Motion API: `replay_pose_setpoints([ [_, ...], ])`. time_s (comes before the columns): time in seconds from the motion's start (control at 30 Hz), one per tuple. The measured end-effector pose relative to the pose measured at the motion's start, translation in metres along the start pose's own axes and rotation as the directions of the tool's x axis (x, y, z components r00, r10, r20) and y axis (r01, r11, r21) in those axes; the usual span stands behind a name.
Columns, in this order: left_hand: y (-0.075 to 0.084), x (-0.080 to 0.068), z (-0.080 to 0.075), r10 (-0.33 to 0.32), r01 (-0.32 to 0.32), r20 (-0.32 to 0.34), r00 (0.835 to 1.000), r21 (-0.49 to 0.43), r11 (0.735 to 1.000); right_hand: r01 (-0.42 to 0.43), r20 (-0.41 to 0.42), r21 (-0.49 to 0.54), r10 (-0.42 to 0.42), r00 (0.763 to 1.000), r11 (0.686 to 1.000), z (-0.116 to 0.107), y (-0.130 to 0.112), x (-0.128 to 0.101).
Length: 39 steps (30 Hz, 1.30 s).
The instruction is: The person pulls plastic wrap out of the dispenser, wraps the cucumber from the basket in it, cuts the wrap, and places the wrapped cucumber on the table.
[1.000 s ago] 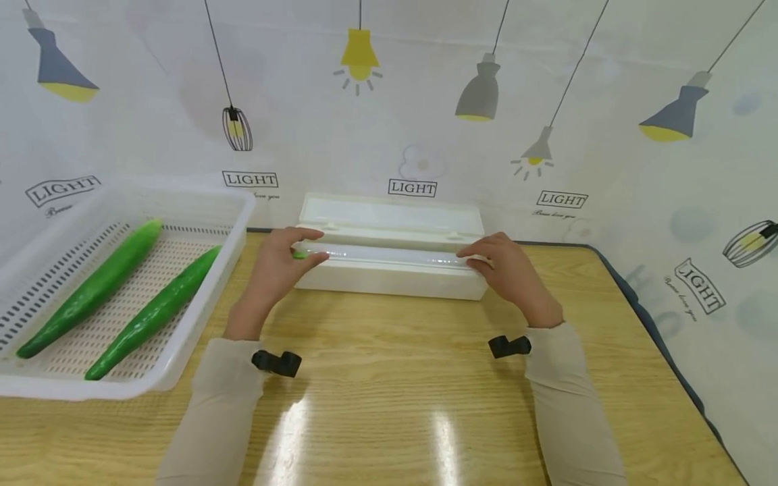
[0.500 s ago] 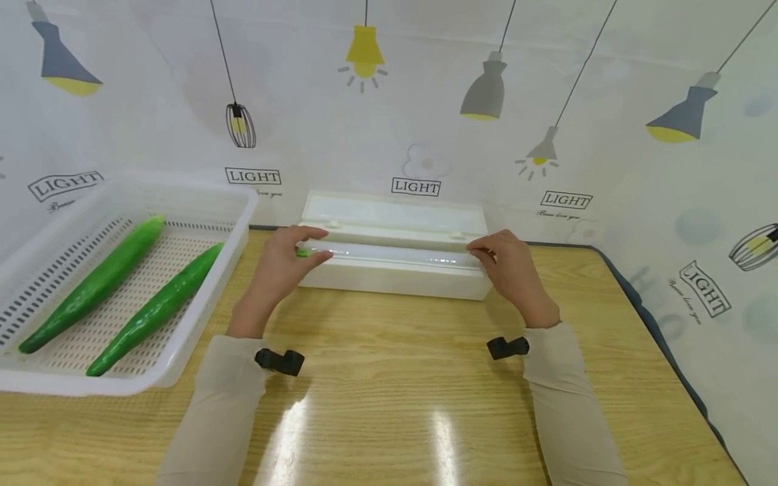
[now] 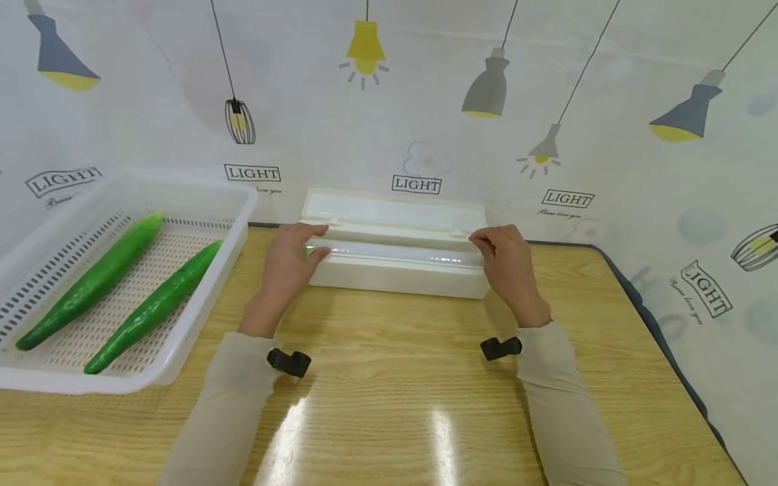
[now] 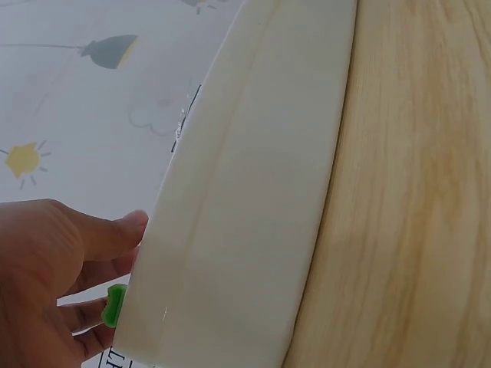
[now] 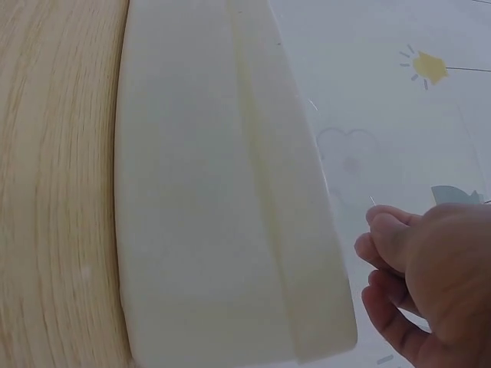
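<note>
Left hand (image 3: 287,262), head view, spread thumb and forefinger at one end of the cling-film roll (image 3: 401,256); whether it gripped, I couldn't tell. Right hand (image 3: 509,266), fingertips parted a second earlier, pinched together. Between them the roll lay in its white box (image 3: 398,280), long axis running hand to hand. Left wrist: its green end cap (image 4: 115,305) pointed into the fingers. Right wrist: the pinch's contents were unclear.

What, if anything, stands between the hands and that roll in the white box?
Nothing visible. The left hand and right hand are at opposite ends of the roll; the lid stands open behind it, and the basket sits off to the left.
</note>
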<state>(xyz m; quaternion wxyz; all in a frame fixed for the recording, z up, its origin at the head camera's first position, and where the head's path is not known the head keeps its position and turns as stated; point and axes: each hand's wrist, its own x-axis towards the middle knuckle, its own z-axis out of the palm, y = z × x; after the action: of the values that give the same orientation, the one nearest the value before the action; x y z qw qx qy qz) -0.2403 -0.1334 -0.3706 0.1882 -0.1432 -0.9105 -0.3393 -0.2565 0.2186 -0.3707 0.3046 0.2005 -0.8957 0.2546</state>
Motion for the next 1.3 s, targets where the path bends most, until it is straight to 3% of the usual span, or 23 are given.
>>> replay_pose_setpoints([
  [0.23,0.004,0.001,0.002,-0.01,0.01,0.004,1.0,0.068,0.998,0.006,-0.044,0.013,-0.006,0.999,1.0,-0.001,-0.002,0.001],
  [0.57,0.003,0.001,0.006,0.043,-0.039,-0.037,0.998,0.089,0.995,0.016,-0.073,0.022,-0.015,0.997,1.0,-0.003,-0.006,0.003],
  [0.93,0.014,-0.003,0.014,0.019,-0.015,-0.01,1.0,0.248,0.969,0.015,-0.134,0.038,-0.01,0.991,0.999,-0.003,-0.011,0.006],
  [1.17,0.011,-0.004,0.02,0.076,-0.077,0.013,0.997,0.244,0.967,0.097,-0.172,0.013,-0.094,0.981,0.995,-0.004,-0.013,0.007],
  [1.3,0.012,-0.004,0.021,0.096,-0.09,-0.016,0.995,0.223,0.971,0.12,-0.182,0.008,-0.117,0.976,0.993,-0.005,-0.015,0.008],
])
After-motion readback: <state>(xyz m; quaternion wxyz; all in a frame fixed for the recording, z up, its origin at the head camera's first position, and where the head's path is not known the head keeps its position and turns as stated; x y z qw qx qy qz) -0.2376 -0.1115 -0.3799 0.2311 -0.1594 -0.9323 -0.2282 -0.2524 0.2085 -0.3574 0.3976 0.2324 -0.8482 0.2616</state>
